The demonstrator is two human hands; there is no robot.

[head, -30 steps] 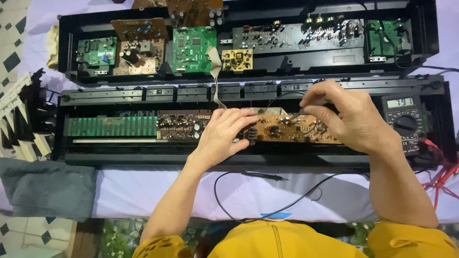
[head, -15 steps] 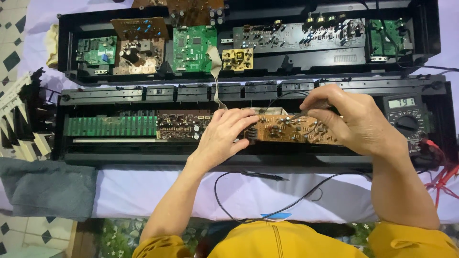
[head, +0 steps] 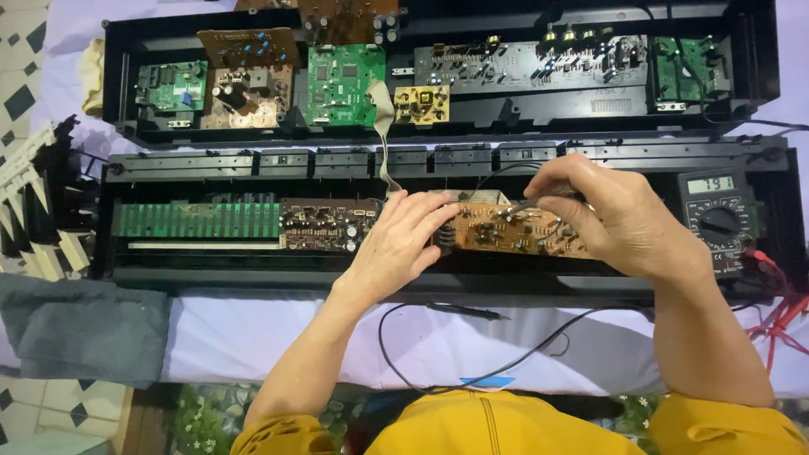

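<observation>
1. Head view showed the brown circuit board (head: 514, 230) lying flat in the near half of the opened black chassis (head: 438, 278), just right of centre, its upper face crowded with small components.
2. The board was judged light, thin, stiff and fragile; it would best be taken by its bare edges, never by the components or solder joints.
3. The left hand (head: 403, 244) was laid at the board's left end, fingers spread and loosely bent, steadying rather than clasping; nothing was gripped.
4. The right hand (head: 615, 215) was closed in a pinch on a slim dark probe (head: 529, 203), whose tip was set down on the board's far edge.
5. A black lead (head: 484, 179) was seen arching away from the probe.
6. To the left, a darker brown board (head: 324, 225) and a green strip board (head: 198, 221) were seated in the same tray.
7. At the right, a digital multimeter (head: 716, 221) was propped, with red leads (head: 784, 316) trailing near it.
8. A second probe (head: 468, 311) was left lying on the white cloth (head: 253, 337), near the person.
9. Farther off, the other chassis half (head: 758, 67) was filled with green, yellow and brown boards.
</observation>
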